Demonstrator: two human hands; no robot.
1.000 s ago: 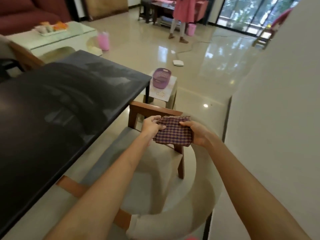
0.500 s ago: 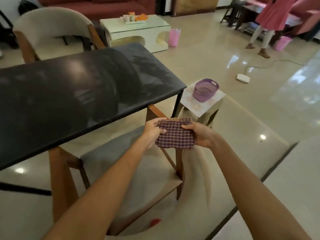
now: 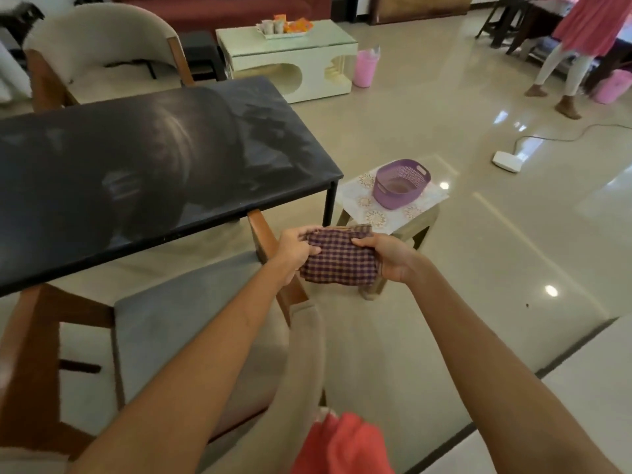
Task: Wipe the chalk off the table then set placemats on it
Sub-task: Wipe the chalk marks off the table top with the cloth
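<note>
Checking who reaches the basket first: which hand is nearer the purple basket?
Right. The right hand grips the checked cloth on the side just below the purple basket; the left hand holds the cloth's other end, nearer the black table.

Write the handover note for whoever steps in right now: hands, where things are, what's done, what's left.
Left hand: gripping the left end of the folded checked cloth.
Right hand: gripping its right end. The cloth is held in the air beyond the table's near right corner, above the chair, not touching the table.
Black table: chalk haze still across the top, heaviest toward the right end.
Purple basket: on the small stool to the right of the table.
Done: cloth in hand.
Left: wipe the whole top, then set placemats; none are clearly visible.
</note>
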